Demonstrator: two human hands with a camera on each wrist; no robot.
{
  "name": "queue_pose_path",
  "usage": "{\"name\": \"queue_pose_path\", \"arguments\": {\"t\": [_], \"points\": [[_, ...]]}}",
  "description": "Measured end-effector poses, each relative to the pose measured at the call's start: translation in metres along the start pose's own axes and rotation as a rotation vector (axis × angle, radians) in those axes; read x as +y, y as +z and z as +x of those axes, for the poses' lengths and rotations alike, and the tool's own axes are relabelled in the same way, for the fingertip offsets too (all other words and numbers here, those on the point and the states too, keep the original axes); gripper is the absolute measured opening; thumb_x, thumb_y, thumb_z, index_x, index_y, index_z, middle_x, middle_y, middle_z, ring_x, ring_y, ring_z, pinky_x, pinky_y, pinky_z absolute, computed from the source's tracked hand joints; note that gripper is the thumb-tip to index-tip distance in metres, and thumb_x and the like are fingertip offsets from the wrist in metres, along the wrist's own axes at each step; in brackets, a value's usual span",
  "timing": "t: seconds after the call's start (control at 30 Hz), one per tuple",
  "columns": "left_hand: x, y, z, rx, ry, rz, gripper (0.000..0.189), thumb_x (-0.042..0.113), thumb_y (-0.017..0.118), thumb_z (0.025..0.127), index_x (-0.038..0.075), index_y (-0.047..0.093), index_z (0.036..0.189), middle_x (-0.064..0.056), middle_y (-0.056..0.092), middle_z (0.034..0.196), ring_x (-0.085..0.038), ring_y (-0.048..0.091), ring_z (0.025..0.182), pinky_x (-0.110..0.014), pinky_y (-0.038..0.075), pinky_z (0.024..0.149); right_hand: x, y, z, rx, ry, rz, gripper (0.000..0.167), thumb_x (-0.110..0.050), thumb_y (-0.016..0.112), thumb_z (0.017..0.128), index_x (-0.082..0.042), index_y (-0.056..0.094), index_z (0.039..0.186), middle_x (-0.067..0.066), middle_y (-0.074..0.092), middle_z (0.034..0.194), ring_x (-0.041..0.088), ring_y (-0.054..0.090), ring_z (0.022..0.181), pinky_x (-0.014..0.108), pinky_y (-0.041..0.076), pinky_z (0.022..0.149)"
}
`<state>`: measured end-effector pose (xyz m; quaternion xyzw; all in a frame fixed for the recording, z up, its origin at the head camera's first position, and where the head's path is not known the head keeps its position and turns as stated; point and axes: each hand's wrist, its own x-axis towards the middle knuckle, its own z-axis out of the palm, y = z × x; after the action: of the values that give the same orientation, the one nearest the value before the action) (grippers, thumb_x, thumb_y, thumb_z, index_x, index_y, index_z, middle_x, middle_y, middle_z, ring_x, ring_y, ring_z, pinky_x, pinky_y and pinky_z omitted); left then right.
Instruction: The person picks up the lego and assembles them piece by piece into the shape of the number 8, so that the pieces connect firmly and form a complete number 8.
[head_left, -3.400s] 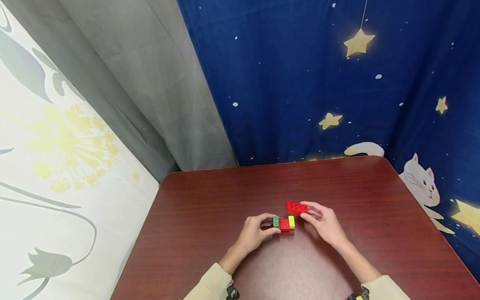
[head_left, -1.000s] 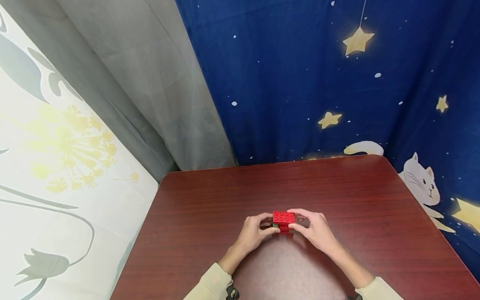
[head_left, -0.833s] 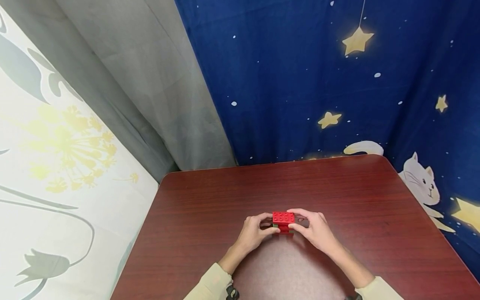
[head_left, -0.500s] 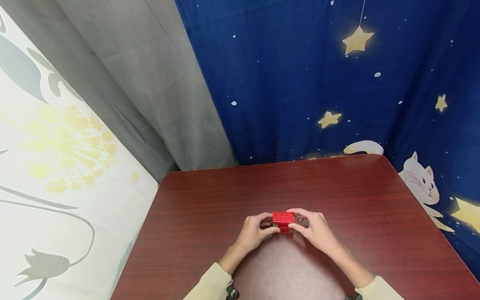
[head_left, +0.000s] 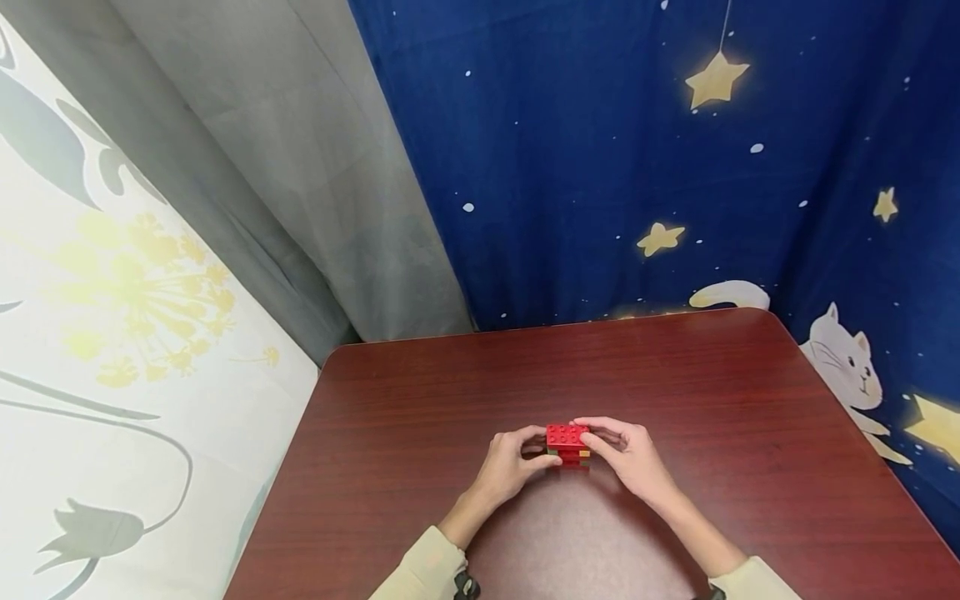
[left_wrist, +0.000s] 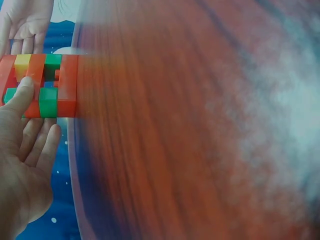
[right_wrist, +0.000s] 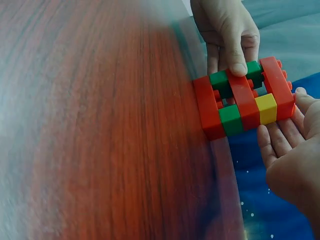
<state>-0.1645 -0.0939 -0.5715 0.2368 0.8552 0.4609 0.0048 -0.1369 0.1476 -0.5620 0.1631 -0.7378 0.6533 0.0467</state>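
A stack of toy building bricks stands on the table between both hands. Its top is a long red brick (head_left: 564, 436) with studs. Below come a yellow brick (right_wrist: 266, 109) and a green one (right_wrist: 254, 75), a middle red brick (right_wrist: 244, 99), two green bricks (right_wrist: 231, 120), and a bottom red brick (right_wrist: 209, 109). My left hand (head_left: 506, 467) grips the stack's left end, thumb in front and fingers behind. At the right end my right hand (head_left: 633, 457) holds the top red brick, its thumb on the studs and its fingers at the far side.
The dark red-brown wooden table (head_left: 420, 392) has rounded far corners. Behind it hang a blue curtain (head_left: 585, 167) with stars and a grey curtain (head_left: 300, 167). A white patterned sheet (head_left: 112, 333) hangs on the left.
The red brick, earlier held apart in my right hand, now lies on top of the stack. My right thumb has since shifted up from its front onto the studs. The left hand keeps its grip.
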Motion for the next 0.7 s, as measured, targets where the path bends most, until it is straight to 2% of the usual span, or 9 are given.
{"name": "queue_pose_path", "arguments": {"t": [0.2,0.33,0.43,0.53,0.6,0.7], "points": [[0.000,-0.001,-0.001,0.003,0.004,-0.007,0.041,0.023,0.090,0.085,0.008,0.077,0.121,-0.004,0.079,0.114,-0.007,0.076,0.100,-0.018,0.059,0.083,0.000,0.003,-0.002,0.030,-0.012,-0.002,0.025,-0.009,0.072,0.103,-0.004,0.076,0.127,0.014,0.077,0.119,0.012,0.074,0.109,0.020,0.058,0.088],[-0.001,-0.002,0.000,-0.021,0.018,0.005,0.043,0.025,0.090,0.086,0.010,0.075,0.123,-0.004,0.079,0.116,-0.007,0.075,0.102,-0.019,0.058,0.085,0.001,0.004,-0.002,0.041,-0.020,-0.016,0.026,-0.009,0.072,0.103,-0.004,0.075,0.128,0.013,0.078,0.119,0.012,0.073,0.110,0.019,0.057,0.087],[0.000,-0.007,0.000,-0.043,0.086,0.042,0.053,0.028,0.089,0.088,0.011,0.070,0.134,-0.004,0.076,0.123,-0.009,0.074,0.108,-0.026,0.060,0.090,0.002,0.004,-0.002,0.045,-0.016,-0.034,0.026,-0.010,0.072,0.103,-0.006,0.076,0.128,0.011,0.078,0.119,0.013,0.073,0.111,0.019,0.057,0.088],[0.003,-0.013,0.001,-0.011,0.173,0.068,0.059,0.030,0.088,0.090,0.014,0.065,0.142,-0.002,0.073,0.131,-0.012,0.071,0.117,-0.035,0.058,0.098,0.003,0.004,-0.001,0.039,-0.014,-0.048,0.026,-0.011,0.072,0.103,-0.008,0.076,0.128,0.010,0.078,0.119,0.015,0.073,0.111,0.019,0.057,0.088],[0.006,-0.017,0.003,0.027,0.210,0.065,0.055,0.031,0.086,0.092,0.015,0.067,0.141,0.001,0.073,0.132,-0.012,0.070,0.120,-0.037,0.057,0.101,0.003,0.004,-0.001,0.040,-0.012,-0.051,0.025,-0.011,0.072,0.103,-0.008,0.076,0.127,0.009,0.078,0.118,0.015,0.074,0.110,0.019,0.057,0.089],[0.008,-0.020,0.006,0.071,0.226,0.061,0.044,0.033,0.084,0.093,0.017,0.075,0.132,0.008,0.075,0.125,-0.010,0.070,0.117,-0.033,0.057,0.100,0.003,0.004,0.000,0.044,-0.010,-0.049,0.025,-0.011,0.073,0.103,-0.008,0.077,0.127,0.009,0.078,0.118,0.015,0.074,0.110,0.019,0.057,0.090]]}}
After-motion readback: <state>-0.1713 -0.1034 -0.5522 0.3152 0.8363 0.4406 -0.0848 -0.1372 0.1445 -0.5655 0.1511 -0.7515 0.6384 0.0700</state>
